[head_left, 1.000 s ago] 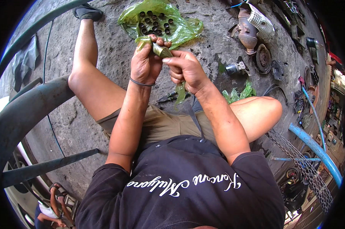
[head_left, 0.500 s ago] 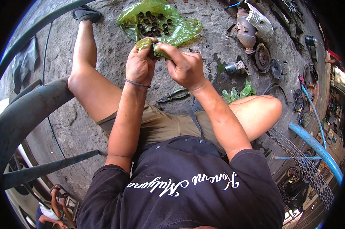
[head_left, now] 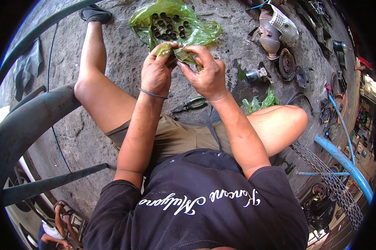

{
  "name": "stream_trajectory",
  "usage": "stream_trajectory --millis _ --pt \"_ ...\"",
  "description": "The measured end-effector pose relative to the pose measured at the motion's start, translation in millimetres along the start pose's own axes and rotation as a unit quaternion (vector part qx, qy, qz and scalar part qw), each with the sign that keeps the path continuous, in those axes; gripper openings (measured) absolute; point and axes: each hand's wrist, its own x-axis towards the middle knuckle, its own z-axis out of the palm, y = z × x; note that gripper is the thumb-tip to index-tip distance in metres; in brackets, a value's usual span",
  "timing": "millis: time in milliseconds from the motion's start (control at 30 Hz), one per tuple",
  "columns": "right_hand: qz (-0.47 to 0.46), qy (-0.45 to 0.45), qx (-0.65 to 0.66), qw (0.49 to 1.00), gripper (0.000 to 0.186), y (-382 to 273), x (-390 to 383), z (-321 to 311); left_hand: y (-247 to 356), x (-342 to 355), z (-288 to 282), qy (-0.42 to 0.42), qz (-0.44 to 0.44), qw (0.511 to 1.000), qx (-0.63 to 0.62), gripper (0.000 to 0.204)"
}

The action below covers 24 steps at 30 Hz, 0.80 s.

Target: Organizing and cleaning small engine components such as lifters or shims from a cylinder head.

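Still pinching crumpled, shiny green plastic (head_left: pixel 164 49) with the left hand (head_left: pixel 155 76), near small, dark, round cups (head_left: pixel 181 28); now holding its other side with wider-spread fingers of the right hand (head_left: pixel 208 78), so keeping both hands busy.

Free floor (head_left: pixel 121 54) lay left of the left hand (head_left: pixel 156 75); a green plastic sheet (head_left: pixel 204 30) obstructed ahead, pliers (head_left: pixel 189 104) between the forearms (head_left: pixel 134 133).
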Motion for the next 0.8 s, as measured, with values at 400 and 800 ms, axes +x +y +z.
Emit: stream_trajectory --millis 400,800 --pt "0.137 -0.070 0.198 0.968 0.031 3 -3 12 -1 1 9 -0.071 0.105 0.990 -0.059 0.017" --pt "0.286 0.016 0.506 0.814 0.024 -2 -2 -11 12 1 3 -0.075 0.068 0.987 0.126 0.017"
